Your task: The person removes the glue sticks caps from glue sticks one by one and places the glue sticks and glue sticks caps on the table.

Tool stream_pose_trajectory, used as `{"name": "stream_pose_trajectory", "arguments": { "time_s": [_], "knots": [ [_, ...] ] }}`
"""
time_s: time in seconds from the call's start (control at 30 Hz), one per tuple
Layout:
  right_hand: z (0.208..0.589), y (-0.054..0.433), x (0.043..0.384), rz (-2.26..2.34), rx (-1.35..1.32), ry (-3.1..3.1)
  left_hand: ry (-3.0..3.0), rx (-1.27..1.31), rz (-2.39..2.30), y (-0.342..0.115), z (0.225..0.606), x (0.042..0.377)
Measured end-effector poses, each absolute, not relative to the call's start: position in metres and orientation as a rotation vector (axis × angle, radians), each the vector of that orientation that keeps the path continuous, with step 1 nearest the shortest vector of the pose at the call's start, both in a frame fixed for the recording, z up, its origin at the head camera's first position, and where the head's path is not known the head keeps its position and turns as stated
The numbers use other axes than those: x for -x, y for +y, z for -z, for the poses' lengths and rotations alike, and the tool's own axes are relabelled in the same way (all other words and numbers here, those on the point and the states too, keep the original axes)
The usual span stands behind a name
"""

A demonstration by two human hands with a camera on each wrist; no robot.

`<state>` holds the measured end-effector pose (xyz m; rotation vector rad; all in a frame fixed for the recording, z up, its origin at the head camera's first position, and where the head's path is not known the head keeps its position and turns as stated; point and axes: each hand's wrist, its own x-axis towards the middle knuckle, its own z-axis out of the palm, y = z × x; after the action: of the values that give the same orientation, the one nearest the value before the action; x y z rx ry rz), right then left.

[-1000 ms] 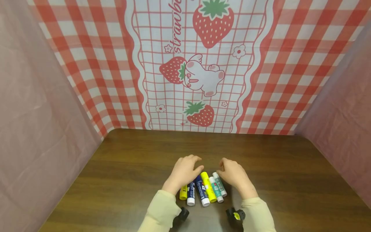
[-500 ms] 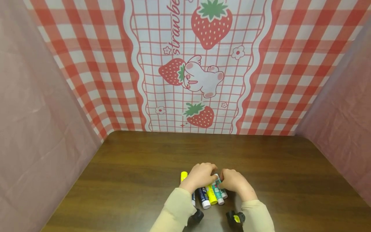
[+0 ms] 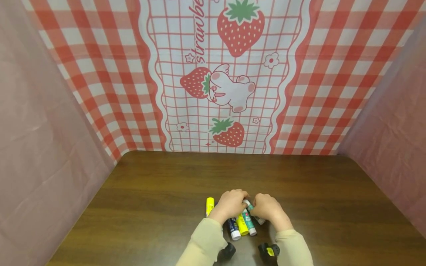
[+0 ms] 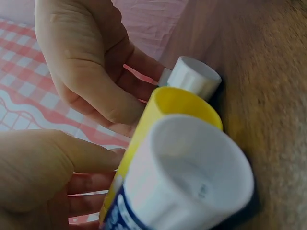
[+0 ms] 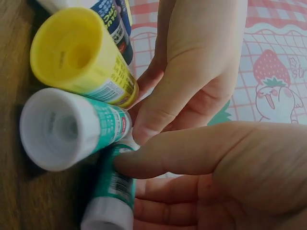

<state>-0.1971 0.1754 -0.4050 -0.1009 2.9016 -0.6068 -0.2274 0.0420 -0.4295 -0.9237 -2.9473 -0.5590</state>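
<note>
Several glue sticks lie side by side on the table. My right hand [image 3: 267,207] holds the rightmost one, a green glue stick [image 5: 108,213] with white ends, its thumb along the barrel. At that stick's far end, my left hand [image 3: 231,204] pinches with thumb and fingers; its grip is partly hidden. Left of it lie another green glue stick [image 3: 249,223], a yellow glue stick [image 3: 242,225] and a navy one [image 3: 234,231] with a white end. Beneath the left hand and forearm, other sticks are mostly covered. A further yellow glue stick [image 3: 210,206] shows left of that hand.
The brown wooden table [image 3: 139,207] ends at a red checked strawberry cloth [image 3: 229,85] hung behind it. Pinkish curtains [image 3: 50,129] hang at both sides. A black wrist camera [image 3: 267,251] sits below each hand, near the sleeves.
My left hand has moved right and nearer, from above the left sticks to the rightmost one. My right hand has lowered onto that stick, which now slants more.
</note>
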Motion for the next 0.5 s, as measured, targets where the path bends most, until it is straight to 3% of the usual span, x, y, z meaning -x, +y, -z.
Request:
{"name": "stream_pose_trajectory", "arguments": {
  "time_s": [0.5],
  "knots": [
    [0.403, 0.177, 0.203, 0.675, 0.230, 3.036, -2.819, 0.777, 0.819, 0.029, 0.428, 0.229]
  ]
}}
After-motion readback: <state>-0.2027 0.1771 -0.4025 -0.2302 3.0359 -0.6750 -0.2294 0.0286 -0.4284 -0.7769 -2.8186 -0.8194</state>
